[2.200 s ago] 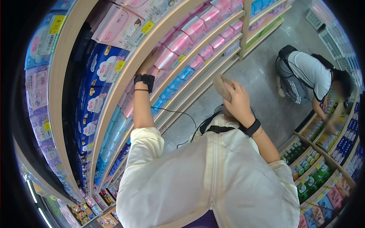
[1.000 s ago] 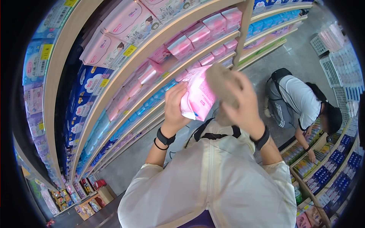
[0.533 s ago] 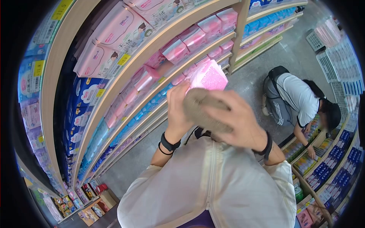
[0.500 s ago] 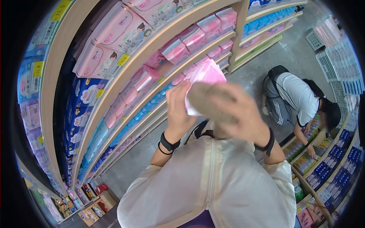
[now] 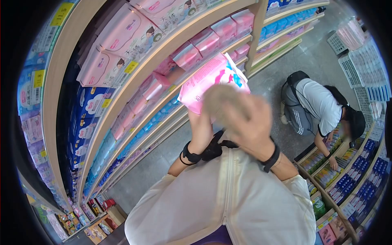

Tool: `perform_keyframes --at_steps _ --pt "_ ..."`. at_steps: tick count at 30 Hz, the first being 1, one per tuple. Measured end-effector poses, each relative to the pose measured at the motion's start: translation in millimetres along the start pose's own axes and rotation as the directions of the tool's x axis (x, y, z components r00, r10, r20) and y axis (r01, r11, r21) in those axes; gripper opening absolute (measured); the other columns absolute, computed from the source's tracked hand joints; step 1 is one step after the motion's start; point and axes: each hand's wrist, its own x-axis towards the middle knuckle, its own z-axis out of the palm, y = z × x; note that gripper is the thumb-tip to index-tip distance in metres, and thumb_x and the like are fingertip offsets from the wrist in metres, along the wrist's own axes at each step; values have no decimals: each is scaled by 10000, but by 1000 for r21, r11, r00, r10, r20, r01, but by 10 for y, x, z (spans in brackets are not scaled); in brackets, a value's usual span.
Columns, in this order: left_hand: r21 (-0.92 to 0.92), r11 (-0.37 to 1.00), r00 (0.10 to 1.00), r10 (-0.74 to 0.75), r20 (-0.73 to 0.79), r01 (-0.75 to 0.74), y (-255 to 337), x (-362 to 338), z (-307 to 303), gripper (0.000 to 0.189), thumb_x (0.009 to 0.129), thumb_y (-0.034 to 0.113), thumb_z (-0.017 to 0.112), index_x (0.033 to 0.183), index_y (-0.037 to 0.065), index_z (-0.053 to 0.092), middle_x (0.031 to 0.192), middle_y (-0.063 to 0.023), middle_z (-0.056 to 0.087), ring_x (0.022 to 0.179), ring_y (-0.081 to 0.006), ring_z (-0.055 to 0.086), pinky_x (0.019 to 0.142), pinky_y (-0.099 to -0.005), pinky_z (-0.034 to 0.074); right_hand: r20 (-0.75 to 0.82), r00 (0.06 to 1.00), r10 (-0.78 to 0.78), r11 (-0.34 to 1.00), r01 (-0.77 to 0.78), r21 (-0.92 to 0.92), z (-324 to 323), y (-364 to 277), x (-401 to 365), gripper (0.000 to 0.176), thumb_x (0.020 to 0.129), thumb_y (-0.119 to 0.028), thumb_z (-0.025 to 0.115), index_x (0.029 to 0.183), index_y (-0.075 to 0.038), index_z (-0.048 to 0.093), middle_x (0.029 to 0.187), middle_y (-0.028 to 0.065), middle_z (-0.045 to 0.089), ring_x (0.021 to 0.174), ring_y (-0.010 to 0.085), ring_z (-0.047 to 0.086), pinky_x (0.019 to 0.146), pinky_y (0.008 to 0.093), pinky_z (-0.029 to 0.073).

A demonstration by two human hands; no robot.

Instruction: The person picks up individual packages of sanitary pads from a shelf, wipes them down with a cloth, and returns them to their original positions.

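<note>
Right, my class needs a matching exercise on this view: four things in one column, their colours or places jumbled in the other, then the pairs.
1. Package
2. Cloth
3. Zipped jacket
4. Band on the right wrist

A. Cream
B. Black
C. In the right hand
D. Mostly pink, partly hidden behind the cloth

Pairs: 1-D; 2-C; 3-A; 4-B

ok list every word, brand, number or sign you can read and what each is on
"天绒": large pink packs
"290": one of those packs
"11.5": upper yellow tag, far left
"11.8": lower yellow tag
Too small or blurred: print on the held pink pack, blue packs, other tags
</note>
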Motion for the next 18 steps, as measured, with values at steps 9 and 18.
perform_keyframes --at_steps 9,18 --pt "-490 794 933 -293 210 359 41 49 -66 455 925 398 407 1233 63 417 1127 -82 542 981 -183 561 846 -358 463 149 982 -120 989 105 99 -52 -50 -22 496 505 -148 672 1000 -141 651 1101 112 528 849 283 525 711 381 415" --pt "-352 741 793 -391 467 572 299 27 -46 584 912 481 361 1335 80 323 1314 -130 420 1155 -252 474 1002 -429 342 73 959 -275 961 275 21 -43 75 -140 431 551 -191 648 972 -278 655 1086 -9 551 886 243 526 630 348 432"
